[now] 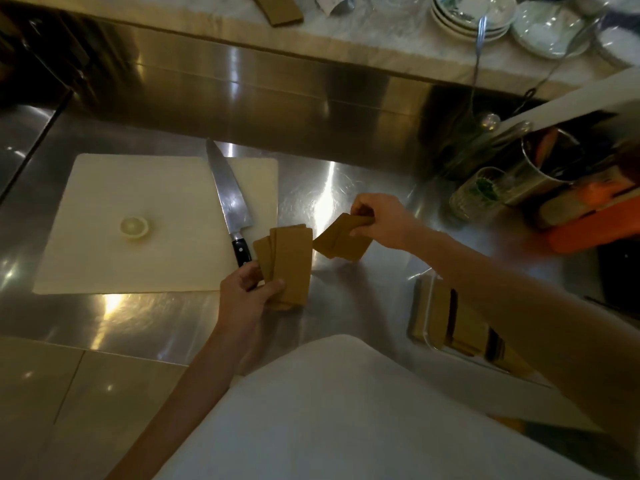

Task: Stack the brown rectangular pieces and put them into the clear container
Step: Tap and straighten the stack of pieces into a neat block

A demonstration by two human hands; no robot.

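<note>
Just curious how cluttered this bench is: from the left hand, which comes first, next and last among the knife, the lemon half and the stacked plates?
From the left hand:
1. Knife, just beyond it.
2. Lemon half, left on the cutting board.
3. Stacked plates, far back right.

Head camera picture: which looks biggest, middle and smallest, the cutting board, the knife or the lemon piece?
1. Cutting board, biggest by far.
2. Knife, long but thin, lying across the board's right side.
3. Lemon piece, smallest, on the board.
All sit at a similar distance, so the order is safe.

A brushed stainless-steel counter fills the dim room, catching warm glare streaks from overhead light. Behind it rises a steel backsplash, topped by a pale marble ledge.
</note>
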